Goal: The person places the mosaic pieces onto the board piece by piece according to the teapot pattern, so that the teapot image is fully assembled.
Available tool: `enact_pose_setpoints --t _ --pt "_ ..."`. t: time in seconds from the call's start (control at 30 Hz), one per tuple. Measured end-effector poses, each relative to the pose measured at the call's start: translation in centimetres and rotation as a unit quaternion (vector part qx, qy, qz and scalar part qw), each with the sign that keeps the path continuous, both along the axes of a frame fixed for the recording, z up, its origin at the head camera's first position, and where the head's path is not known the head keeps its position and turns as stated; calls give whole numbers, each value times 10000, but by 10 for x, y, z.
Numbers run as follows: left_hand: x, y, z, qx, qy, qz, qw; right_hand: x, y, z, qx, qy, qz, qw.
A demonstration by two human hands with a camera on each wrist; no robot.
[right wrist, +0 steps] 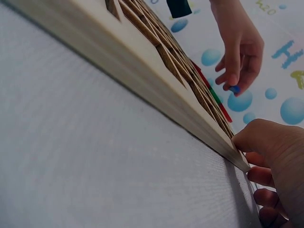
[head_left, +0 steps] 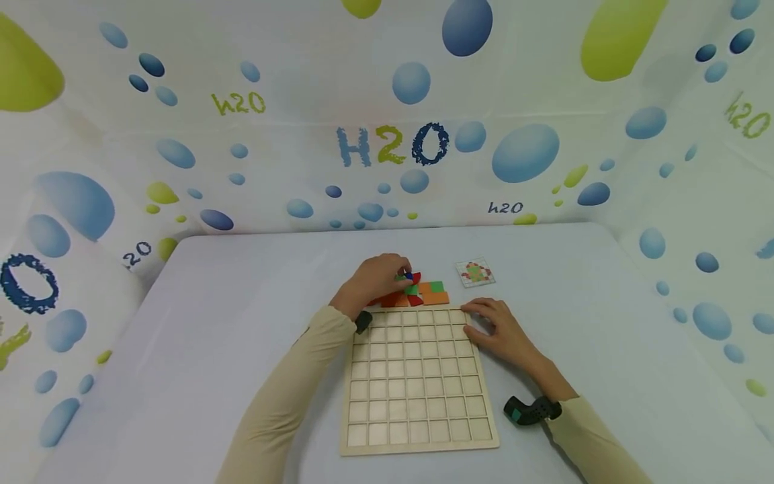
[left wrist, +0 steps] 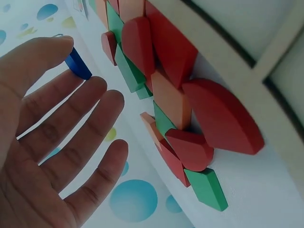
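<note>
My left hand [head_left: 379, 275] pinches a small blue block [left wrist: 78, 65] between thumb and index finger, its other fingers extended. It hovers over a cluster of flat colored blocks behind a wooden grid board [head_left: 422, 446]. Among them are red quarter-round blocks [left wrist: 221, 114], orange blocks [head_left: 435, 298] and green blocks [left wrist: 207, 189], some overlapping. At the board's far right corner, my right hand [head_left: 498, 333] holds the frame, the thumb on its edge and the fingers round the corner. The board's square compartments hold no blocks.
A small square pattern card [head_left: 476, 272] lies behind the board, right of the blocks. White cloth covers the table [head_left: 242, 302]. A printed curtain [head_left: 302, 101] hangs behind it. A dark wrist device [head_left: 532, 410] sits on the right wrist.
</note>
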State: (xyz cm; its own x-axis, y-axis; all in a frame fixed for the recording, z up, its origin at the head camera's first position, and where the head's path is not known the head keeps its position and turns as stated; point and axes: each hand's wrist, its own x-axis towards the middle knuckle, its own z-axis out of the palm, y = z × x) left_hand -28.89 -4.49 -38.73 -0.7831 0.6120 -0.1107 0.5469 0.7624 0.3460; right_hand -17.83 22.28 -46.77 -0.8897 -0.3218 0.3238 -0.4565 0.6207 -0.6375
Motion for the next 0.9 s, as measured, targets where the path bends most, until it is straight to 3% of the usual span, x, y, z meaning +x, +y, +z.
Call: enact_pose_setpoints --t 0.3,0.73,0.9 --pt "11 -5 -1 121 96 -105 9998 0 0 -1 13 43 -12 10000" --pt "20 -7 -1 -114 44 -214 9997 -3 -2 -1 29 140 -40 9999" --pt "22 -9 -3 -240 175 -311 9991 -4 -2 -3 -3 195 -19 9998"
